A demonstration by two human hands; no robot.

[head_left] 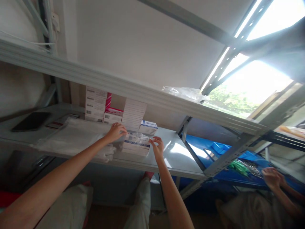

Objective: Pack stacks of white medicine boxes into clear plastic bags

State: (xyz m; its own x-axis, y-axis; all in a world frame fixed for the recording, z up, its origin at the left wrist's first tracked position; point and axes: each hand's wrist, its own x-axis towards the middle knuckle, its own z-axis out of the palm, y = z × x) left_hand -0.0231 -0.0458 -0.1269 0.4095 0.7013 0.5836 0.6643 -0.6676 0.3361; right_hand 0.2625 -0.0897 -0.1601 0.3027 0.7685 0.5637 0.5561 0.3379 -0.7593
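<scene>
White boxes with a blue stripe [136, 148] stand stacked on the shelf board in front of me, inside a clear plastic bag [140, 136] with a crumpled top. At the bag's upper left, my left hand [116, 131] is closed, fingertips pinched on the thin film. My right hand [157, 147] pinches the film at the bag's right corner, thumb and forefinger together. Left of the boxes, under my left forearm, lies a pile of flat clear plastic bags [76, 135]. Behind the bagged boxes are a tall stack of thin white boxes [134, 114] and a blue-and-white box [148, 127].
White-and-pink boxes [95, 105] stand at the back left. A dark phone [31, 121] lies at the shelf's left end. An upper shelf beam [133, 92] crosses above my hands. On the right, another person's hands [273, 178] are beside a blue bin [219, 148].
</scene>
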